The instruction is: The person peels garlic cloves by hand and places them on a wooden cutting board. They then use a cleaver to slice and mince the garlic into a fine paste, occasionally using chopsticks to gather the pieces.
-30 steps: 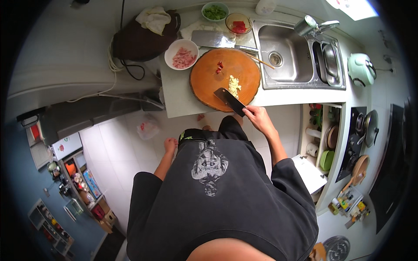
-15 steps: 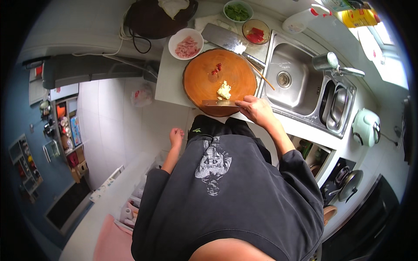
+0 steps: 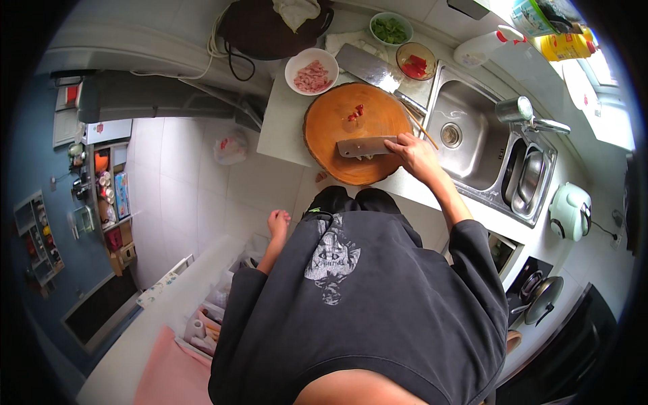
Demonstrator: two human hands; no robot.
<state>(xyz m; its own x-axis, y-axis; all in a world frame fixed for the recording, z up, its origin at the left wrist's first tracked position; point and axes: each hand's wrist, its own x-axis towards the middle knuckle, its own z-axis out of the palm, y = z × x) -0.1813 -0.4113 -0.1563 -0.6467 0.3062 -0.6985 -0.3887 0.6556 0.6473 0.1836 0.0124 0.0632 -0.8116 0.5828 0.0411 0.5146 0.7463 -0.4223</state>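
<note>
My right hand [image 3: 415,154] is closed around the handle end of a cleaver [image 3: 364,146]. Its broad blade lies tilted nearly flat over the near half of a round wooden chopping board [image 3: 325,121]. Only a few bits of pale chopped garlic [image 3: 365,158] peek out along the blade's near edge; the blade covers the remainder. Farther up the board sits a small cluster of chopped red chili [image 3: 355,113]. Away from the board, my left hand [image 3: 278,222] hangs beside my body with its fingers curled in, and nothing shows in it.
Behind the board stand a white bowl of sliced meat [image 3: 331,65], a second wide blade [image 3: 368,65], a bowl of green leaves [image 3: 389,28] and a glass bowl of red pepper [image 3: 414,62]. Chopsticks [image 3: 424,128] lie at the board's right, beside a steel sink [image 3: 466,158].
The cleaver has moved from the board's near edge forward onto the garlic, its blade turning flatter and hiding most of the pile. My left hand stays at my side.
</note>
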